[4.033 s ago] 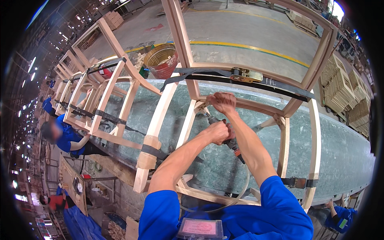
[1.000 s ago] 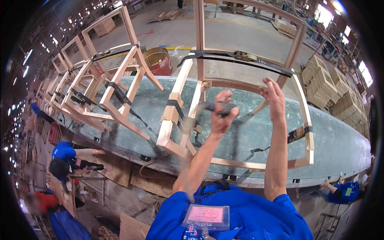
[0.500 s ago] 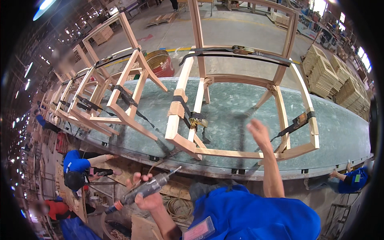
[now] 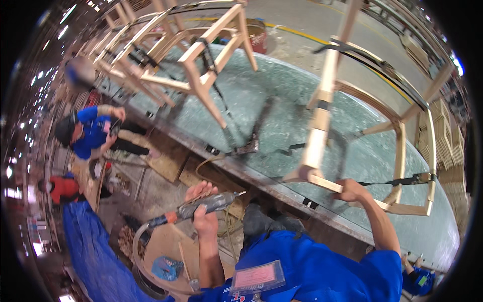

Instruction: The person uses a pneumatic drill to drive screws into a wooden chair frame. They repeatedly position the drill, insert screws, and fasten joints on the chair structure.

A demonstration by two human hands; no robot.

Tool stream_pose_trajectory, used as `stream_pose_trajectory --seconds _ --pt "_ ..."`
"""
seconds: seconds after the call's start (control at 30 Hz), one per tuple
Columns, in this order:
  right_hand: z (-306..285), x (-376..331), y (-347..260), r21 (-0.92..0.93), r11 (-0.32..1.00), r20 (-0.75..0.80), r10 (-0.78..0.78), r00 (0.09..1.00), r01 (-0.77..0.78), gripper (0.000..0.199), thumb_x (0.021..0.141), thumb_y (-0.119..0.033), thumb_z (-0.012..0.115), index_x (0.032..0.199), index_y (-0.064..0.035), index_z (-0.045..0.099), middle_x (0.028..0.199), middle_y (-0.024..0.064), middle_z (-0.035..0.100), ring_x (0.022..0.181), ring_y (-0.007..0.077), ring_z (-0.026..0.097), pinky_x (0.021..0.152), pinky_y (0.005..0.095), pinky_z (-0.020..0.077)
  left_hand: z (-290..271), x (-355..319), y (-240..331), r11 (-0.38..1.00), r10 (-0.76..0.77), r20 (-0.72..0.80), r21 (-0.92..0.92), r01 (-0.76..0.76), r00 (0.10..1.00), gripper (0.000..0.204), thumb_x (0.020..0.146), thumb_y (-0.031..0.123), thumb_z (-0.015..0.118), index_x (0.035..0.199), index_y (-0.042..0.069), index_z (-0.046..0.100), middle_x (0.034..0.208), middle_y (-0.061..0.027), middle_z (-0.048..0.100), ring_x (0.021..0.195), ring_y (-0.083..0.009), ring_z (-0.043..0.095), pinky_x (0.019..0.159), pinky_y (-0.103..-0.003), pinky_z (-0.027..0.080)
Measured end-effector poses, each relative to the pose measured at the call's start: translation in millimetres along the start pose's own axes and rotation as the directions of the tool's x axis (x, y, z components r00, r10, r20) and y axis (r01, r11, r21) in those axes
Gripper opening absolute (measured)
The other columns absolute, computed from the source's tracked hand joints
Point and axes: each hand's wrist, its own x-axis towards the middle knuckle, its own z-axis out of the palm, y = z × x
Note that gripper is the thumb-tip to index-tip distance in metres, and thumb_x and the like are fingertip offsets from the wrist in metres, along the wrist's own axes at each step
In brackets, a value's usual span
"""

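My left hand [image 4: 205, 220] is closed around a dark, air-driven screwdriver [image 4: 217, 202] with a hose at its rear and a thin bit pointing right. Several of its fingers rest along the tool's side. My right hand [image 4: 351, 191] grips the lower front rail of a pale wooden chair frame [image 4: 314, 148], which stands tilted on the green-topped table [image 4: 241, 95]. Black ratchet straps [image 4: 402, 181] bind the frame at its side and across its back. The screwdriver's bit is apart from the frame.
More strapped chair frames [image 4: 201, 90] stand to the left along the table. A co-worker in blue [image 4: 90, 131] stands at the left beyond the table's near edge, and another person in red [image 4: 65, 189] is farther off. Stacked wooden parts [image 4: 440, 131] lie at the right.
My right hand has come down from above the table and taken hold of the chair's front rail. The frame has turned and tilted. The screwdriver stays in my left hand. My view has swung.
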Motion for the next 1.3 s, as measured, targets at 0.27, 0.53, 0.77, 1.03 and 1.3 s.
stream_pose_trajectory --seconds 0.27,0.53,0.77,1.03,1.3 --pt "19 -54 78 -0.246 0.968 -0.28 -0.029 0.96 -0.042 0.042 0.068 -0.032 0.082 0.103 -0.0107 0.074 0.091 0.0197 0.072 0.084 0.0395 0.069 0.076 0.0456 0.0548 -99 19 -7 0.481 -0.185 -0.05 0.867 0.135 0.981 0.053 0.087 0.017 0.077 0.132 0.0 0.055 0.119 -0.011 0.063 0.106 -0.0225 0.062 0.093 -0.034 0.05" --pt "176 -84 9 -0.093 0.831 -0.907 0.157 0.391 -0.548 0.084 0.084 -0.016 0.072 0.152 0.0023 0.027 0.153 0.0298 0.032 0.142 0.0439 0.033 0.116 0.0509 0.0262 -193 58 5 0.88 -0.327 -0.558 0.113 0.46 0.763 0.051 0.086 0.009 0.076 0.131 0.006 0.053 0.122 -0.0105 0.062 0.112 -0.0232 0.063 0.091 -0.043 0.057" --pt "244 63 -141 0.557 0.768 -0.326 0.552 0.767 -0.316 0.074 0.083 -0.026 0.075 0.142 0.0046 0.044 0.142 0.0288 0.047 0.134 0.0433 0.044 0.113 0.0469 0.0354 -290 250 -36 0.788 -0.173 -0.144 0.573 0.225 0.974 0.047 0.08 0.01 0.08 0.122 0.003 0.058 0.123 -0.0106 0.061 0.121 -0.0248 0.057 0.102 -0.036 0.045" --pt "189 367 -247 0.401 0.886 -0.509 0.428 0.747 -0.235 0.092 0.086 -0.05 0.068 0.145 0.0125 0.035 0.149 0.0307 0.041 0.14 0.0412 0.038 0.116 0.0439 0.0312 -324 483 -185 0.139 -0.479 0.822 0.417 -0.898 0.308 0.057 0.065 0.022 0.083 0.117 0.017 0.061 0.142 -0.0117 0.047 0.142 -0.0323 0.036 0.112 -0.052 0.034" --pt "155 494 -291 0.375 0.827 -0.427 0.555 0.714 -0.419 0.08 0.069 -0.057 0.08 0.122 -0.0034 0.054 0.126 0.023 0.057 0.117 0.041 0.058 0.098 0.0473 0.048 -354 546 -229 -0.083 -0.383 0.818 0.433 -0.897 0.43 0.052 0.085 0.018 0.062 0.136 0.027 0.057 0.154 -0.0049 0.041 0.141 -0.0284 0.04 0.112 -0.059 0.032"
